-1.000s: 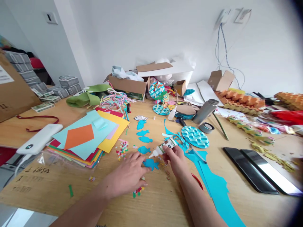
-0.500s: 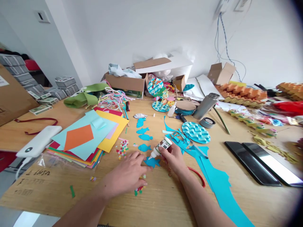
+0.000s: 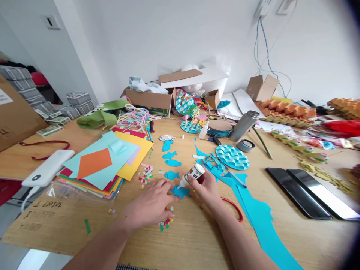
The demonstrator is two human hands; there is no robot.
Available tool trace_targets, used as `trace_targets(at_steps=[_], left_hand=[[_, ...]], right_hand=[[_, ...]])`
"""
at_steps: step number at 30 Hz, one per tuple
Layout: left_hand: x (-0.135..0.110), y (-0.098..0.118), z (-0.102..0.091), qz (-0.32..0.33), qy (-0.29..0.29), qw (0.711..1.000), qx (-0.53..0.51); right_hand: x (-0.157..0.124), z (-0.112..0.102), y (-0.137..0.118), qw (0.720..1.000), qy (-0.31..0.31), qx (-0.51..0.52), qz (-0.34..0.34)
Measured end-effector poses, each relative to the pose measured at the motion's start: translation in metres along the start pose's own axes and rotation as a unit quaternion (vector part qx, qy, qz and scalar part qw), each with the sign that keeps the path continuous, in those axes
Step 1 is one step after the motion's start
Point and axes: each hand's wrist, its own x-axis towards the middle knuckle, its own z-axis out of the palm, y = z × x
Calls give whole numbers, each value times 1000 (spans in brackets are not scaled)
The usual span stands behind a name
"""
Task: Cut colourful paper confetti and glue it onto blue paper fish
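My right hand is closed round a small white glue bottle, tilted with its nozzle down onto a blue paper fish on the wooden table. My left hand lies flat with fingers spread, its fingertips pressing the left edge of that fish. More blue paper fish lie in a row just beyond. Small coloured paper bits are scattered under and beside my left hand.
A stack of coloured paper sheets lies to the left, with a white power bank beyond it. Blue paper offcuts and a red-handled tool lie right of my arm. Two dark phones, a steel flask, a tape roll and cardboard boxes stand farther off.
My right hand has lowered the glue bottle so its nozzle now meets the blue fish. My left hand has stayed on the fish's edge.
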Motion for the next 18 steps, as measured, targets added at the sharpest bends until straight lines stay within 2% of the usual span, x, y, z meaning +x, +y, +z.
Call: trace_targets(at_steps=[18], left_hand=[[1,3,-3,9,7,1000,5]], right_hand=[[-6,1,7,994,-20,-89,-61]])
